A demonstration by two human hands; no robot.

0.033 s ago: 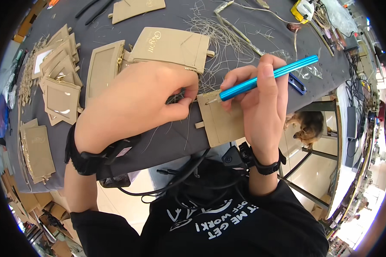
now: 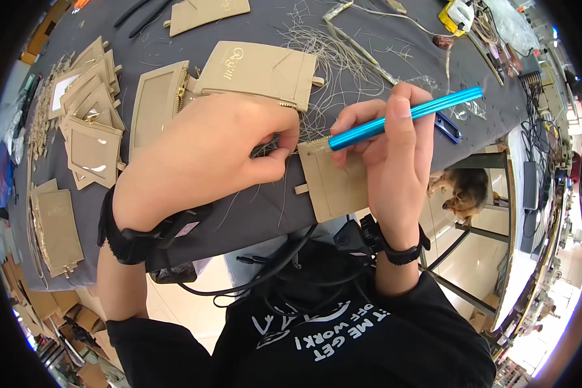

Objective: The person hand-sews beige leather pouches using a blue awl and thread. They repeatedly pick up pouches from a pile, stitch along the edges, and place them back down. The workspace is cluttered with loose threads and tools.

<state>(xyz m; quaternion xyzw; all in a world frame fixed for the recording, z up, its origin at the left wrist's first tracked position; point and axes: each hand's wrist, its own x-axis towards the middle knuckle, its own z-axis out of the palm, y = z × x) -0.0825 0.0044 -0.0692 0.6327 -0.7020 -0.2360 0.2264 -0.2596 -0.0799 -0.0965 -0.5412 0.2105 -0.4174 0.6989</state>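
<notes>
My right hand [image 2: 394, 152] grips a shiny blue pen-like tool [image 2: 420, 115], slanted with its lower end just above a small beige zippered card holder [image 2: 333, 187]. That end sits by the brass zipper along the holder's far edge; its tip is hard to make out. The hand's lower fingers rest on or beside the holder, hiding its right side. My left hand [image 2: 239, 139] is closed, thumb against curled fingers, by the holder's upper left corner. Whatever it pinches is hidden; loose threads lie around it. Beyond the left hand lie a larger beige case [image 2: 255, 71] and a window-fronted one [image 2: 152, 107].
Beige holders are piled at left [image 2: 94, 152], with more at lower left [image 2: 58, 223]. A thread tangle [image 2: 326, 61] lies beyond my hands. Blue thread snips [image 2: 447, 127] sit right of my right hand; a yellow tape measure [image 2: 456, 16] is farther back. A dog [image 2: 465, 194] is below the table.
The blue tool has shifted slightly up and right at its upper end; its thin pale tip, visible before, no longer shows clearly. My left hand and the holder look unmoved.
</notes>
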